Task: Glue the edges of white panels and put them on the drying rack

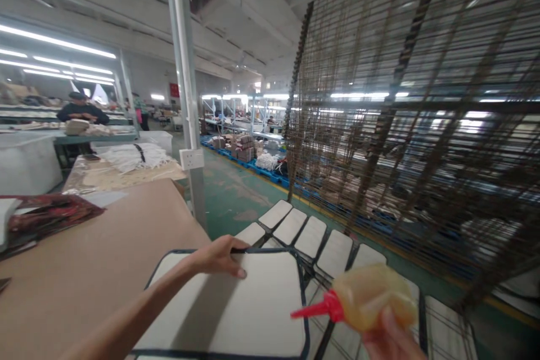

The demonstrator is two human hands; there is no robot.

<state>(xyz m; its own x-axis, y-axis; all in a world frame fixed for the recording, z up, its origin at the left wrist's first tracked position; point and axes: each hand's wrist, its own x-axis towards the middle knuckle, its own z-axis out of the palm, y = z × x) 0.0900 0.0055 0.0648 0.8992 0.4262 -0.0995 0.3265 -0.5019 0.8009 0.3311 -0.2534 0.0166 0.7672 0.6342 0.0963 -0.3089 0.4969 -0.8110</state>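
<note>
My left hand [223, 257] grips the far edge of a cream rounded panel [253, 309] with dark edging. Its thumb lies on the face and its other fingers reach over the rim, partly hidden. In my right hand [392, 337] is a soft squeeze bottle [375, 295] with yellowish contents, its fingers wrapped round the body. The bottle is tilted on its side, and its red nozzle [314, 309] points left over the panel's right edge. Whether the tip touches the edging I cannot tell.
Several similar pale panels [310, 235] lie in rows on a rack beyond. A tall wire mesh rack [358, 124] leans at the right. On the left is a brown-topped table [105, 247], with a metal post [185, 84] behind it. A person [82, 109] sits further back.
</note>
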